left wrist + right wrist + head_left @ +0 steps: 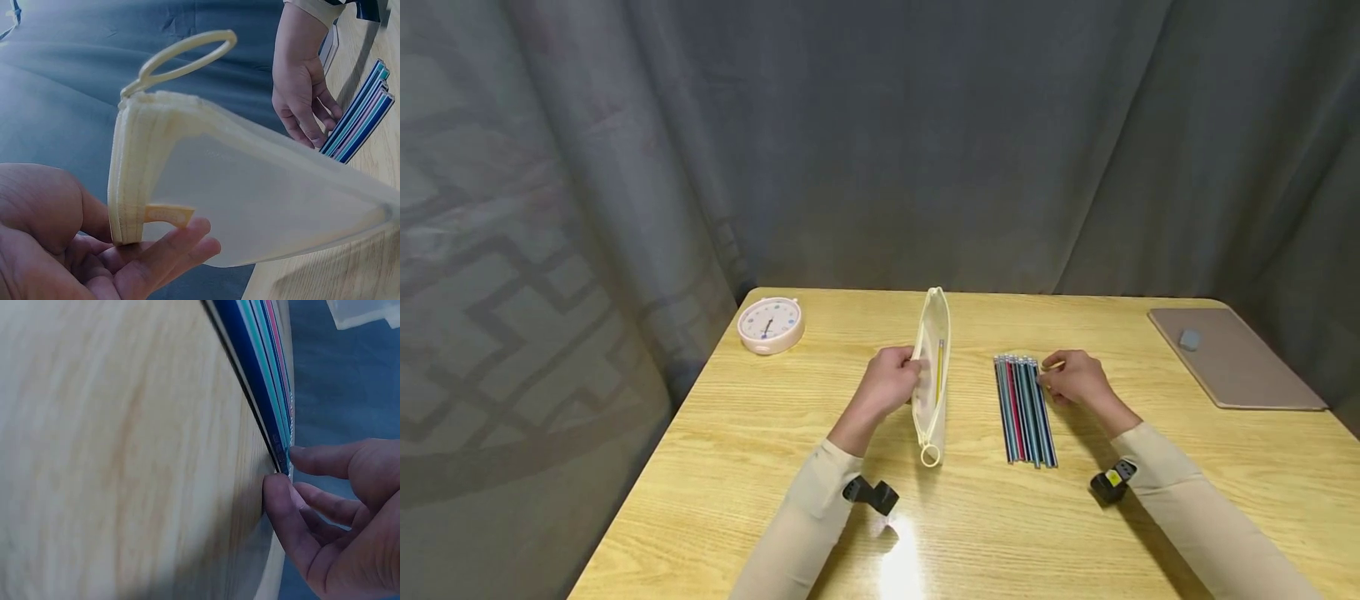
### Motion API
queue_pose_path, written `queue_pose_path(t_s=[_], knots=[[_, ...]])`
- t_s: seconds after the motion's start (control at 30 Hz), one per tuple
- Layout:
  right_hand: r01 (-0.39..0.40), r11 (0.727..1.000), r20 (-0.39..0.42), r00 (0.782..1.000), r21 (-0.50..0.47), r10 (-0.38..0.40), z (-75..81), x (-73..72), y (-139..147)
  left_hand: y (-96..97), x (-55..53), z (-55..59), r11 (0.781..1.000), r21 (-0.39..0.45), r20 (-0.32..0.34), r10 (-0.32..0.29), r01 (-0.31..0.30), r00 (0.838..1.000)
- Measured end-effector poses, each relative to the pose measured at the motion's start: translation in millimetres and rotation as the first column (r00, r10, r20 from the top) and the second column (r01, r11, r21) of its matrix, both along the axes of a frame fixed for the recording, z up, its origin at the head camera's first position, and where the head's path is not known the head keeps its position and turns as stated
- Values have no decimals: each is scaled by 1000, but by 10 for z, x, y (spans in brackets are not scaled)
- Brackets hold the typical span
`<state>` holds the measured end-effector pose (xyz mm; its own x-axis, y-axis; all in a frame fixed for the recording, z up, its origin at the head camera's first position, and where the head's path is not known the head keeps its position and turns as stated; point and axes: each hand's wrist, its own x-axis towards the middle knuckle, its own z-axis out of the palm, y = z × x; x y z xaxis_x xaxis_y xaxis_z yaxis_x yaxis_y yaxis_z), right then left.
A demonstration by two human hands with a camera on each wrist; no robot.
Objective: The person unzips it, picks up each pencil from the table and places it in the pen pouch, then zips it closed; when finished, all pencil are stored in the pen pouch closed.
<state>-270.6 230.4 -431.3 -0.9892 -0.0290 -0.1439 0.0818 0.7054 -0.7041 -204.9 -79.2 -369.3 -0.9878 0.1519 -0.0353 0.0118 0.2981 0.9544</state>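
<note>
Currently gripping a cream zip pouch [929,392] with the closed left hand [891,379], touching a row of pencils [1026,408] with the right hand [1075,379].
Holding the pouch agape over the surface [970,508], left of the row, with a yellow pencil [940,371] inside; reaching the rightmost pencil's [1047,421] far end with fingers slightly parted, hard to tell whether pinching.

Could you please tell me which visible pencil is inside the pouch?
The yellow pencil, seen inside the open pouch; the other visible pencils lie together on the table.
</note>
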Motion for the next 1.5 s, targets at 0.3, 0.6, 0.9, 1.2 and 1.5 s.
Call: queue_pose_path(t_s=[0.3,0.6,0.9,1.2,1.5], knots=[[-4,1000,-23,1000,20,5,-29,14,1,4,16,3,1000,-5,-23,-5,5,1000],[-16,995,-90,996,101,25,-48,51,-17,0,37,5,1000,2,-25,-4,4,1000],[-33,996,-51,998,86,37,-36,-2,7,-7,35,14,1000,-6,-38,-5,5,999],[-34,999,34,999,7,34,-3,-16,56,-5,46,19,1000,-17,-45,-5,5,999],[3,998,46,999,-61,0,161,-3,-10,-10,36,38,1000,-24,-38,1,-2,999]])
